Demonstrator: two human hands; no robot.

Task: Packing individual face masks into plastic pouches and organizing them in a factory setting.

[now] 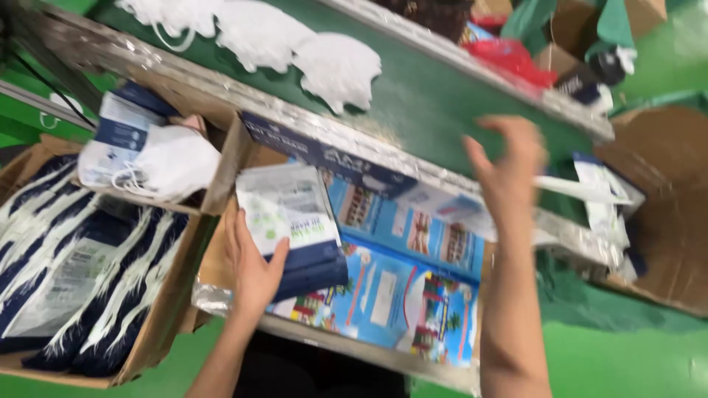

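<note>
Left hand (254, 269) grips one pouch stack (295, 228); three white masks (335, 70) on belt (435, 110).

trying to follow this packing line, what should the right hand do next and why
Probably reach on to a white mask on the green belt. The right hand is raised over the belt, open and empty, while the left hand already holds a stack of pouches.

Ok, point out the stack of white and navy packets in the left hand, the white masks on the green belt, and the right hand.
stack of white and navy packets (291, 221), head view, white upper face
white masks (335, 70), head view, middle of nearest mask
right hand (509, 173), head view, palm
</note>
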